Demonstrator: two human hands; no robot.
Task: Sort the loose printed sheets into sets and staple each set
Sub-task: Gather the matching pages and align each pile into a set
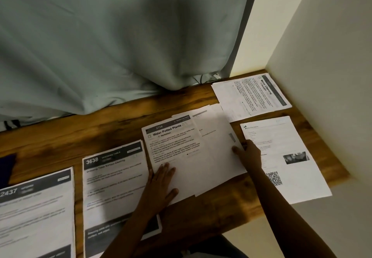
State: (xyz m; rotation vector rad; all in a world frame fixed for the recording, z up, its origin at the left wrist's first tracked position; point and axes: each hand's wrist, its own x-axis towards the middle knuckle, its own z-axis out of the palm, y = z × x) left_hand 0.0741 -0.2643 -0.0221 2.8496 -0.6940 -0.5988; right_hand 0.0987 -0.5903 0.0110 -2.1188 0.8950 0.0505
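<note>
Printed sheets lie in groups on a wooden table (104, 128). In the middle is a fanned stack topped by the "Water Potted Plants" sheet (181, 151). My left hand (162, 181) lies flat on that stack's lower left corner, fingers straight. My right hand (248, 154) rests at the stack's right edge, fingers on the paper. To the left lie the "3638 Dressing Table" set (114, 179) and the "2437" set (36, 207). The "Mirror Cleaning" set (251, 96) is at the back right. A sheet with a QR code (285, 161) lies at the far right. No stapler is in view.
A grey-green curtain (120, 36) hangs down onto the table's back edge. A pale wall (332, 76) closes off the right side. The QR sheet overhangs the table's front right corner. A dark blue object (7, 167) shows at the left edge.
</note>
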